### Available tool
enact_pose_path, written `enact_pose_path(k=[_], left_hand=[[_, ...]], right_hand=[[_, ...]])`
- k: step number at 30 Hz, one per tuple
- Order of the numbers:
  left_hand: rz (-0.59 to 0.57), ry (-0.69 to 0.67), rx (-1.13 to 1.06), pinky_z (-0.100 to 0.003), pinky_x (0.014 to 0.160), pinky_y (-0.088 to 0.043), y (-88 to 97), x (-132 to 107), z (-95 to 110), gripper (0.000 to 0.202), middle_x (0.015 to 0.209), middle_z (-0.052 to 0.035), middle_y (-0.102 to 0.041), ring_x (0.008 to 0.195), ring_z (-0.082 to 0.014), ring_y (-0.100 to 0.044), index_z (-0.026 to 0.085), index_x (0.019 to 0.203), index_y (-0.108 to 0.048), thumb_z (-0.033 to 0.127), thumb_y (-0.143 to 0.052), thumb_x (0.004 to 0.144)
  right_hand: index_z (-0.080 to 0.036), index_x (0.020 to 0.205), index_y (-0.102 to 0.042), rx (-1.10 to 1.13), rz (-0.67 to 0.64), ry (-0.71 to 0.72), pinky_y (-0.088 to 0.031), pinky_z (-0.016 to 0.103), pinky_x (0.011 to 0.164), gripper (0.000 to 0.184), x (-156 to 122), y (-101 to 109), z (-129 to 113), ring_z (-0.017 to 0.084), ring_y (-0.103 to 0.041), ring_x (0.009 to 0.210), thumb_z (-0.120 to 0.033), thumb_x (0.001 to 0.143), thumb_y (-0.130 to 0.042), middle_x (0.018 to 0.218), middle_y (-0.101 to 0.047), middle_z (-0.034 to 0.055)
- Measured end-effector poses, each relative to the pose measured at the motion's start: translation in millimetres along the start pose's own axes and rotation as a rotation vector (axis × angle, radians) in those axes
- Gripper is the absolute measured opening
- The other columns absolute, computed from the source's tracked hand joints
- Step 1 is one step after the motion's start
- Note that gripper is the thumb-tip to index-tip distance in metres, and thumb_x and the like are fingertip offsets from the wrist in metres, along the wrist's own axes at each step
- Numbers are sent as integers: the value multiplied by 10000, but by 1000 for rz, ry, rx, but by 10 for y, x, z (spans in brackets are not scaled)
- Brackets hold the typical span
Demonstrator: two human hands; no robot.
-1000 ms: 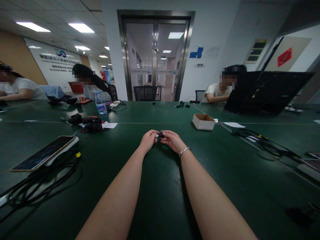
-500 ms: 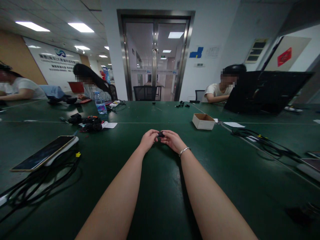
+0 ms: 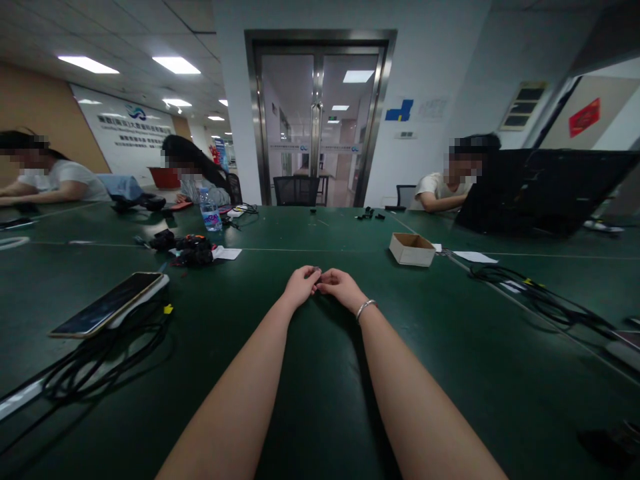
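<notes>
My left hand (image 3: 300, 287) and my right hand (image 3: 341, 287) rest side by side on the green table (image 3: 450, 340), fingers curled and fingertips pinched together. The small black part seen between them earlier is now hidden behind the fingertips. A thin silver bracelet (image 3: 365, 308) circles my right wrist. Both forearms stretch out from the bottom of the view.
A phone on a white pad (image 3: 107, 303) and black cables (image 3: 100, 353) lie at the left. A pile of black parts (image 3: 193, 248), a water bottle (image 3: 210, 210) and an open cardboard box (image 3: 413, 249) sit farther off. More cables (image 3: 545, 300) and a laptop (image 3: 545, 190) are at right. Three people sit at the far side.
My hands have closed more tightly together, so the small black part no longer shows. The camera has tipped slightly, shifting the scene down and right.
</notes>
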State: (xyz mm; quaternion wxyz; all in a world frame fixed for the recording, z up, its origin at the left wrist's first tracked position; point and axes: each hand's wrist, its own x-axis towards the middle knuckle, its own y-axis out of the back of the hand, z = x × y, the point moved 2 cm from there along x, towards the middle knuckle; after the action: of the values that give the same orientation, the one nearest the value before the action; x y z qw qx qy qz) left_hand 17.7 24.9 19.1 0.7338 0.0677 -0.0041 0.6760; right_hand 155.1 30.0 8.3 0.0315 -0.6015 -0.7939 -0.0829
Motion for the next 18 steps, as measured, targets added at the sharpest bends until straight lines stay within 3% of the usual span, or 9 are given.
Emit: enact_pose_path(k=[5,9,14,18], left_hand=[[22,207,44,-152,417,-389,21,-88,8,148,814,-49,-622,490,-68,-567,138,960,-548,269,-547,891],[26,301,-55,-146,455,-420,213,-505,146,151,974,-97,-628,582,-82,-622,141,962,-541,261,-566,873],[-120,415,-35,-212,530,-488,770,-1493,266,309,998,-90,-636,734,-166,-660,186,966,-581,380,-690,751],[46,497,74,-297,553,-533,1474,-2223,106,455,1023,-51,-645,764,-217,-662,277,956,-580,506,-755,604]], right_hand=[[-179,759,-663,-401,83,26,-380,220,535,135,-54,-73,-94,88,-474,551,-174,643,-731,628,-566,-49],[-186,893,-682,-503,39,-15,-380,238,567,174,-246,-74,-216,101,-476,587,-190,719,-687,699,-578,-27],[-220,1030,-678,-757,-214,0,-395,260,634,295,-923,19,-477,133,-503,690,-232,735,-698,811,-554,5],[-306,1198,-609,-831,-322,-81,-414,276,659,431,-1695,159,-759,162,-538,754,-312,770,-663,942,-578,44]])
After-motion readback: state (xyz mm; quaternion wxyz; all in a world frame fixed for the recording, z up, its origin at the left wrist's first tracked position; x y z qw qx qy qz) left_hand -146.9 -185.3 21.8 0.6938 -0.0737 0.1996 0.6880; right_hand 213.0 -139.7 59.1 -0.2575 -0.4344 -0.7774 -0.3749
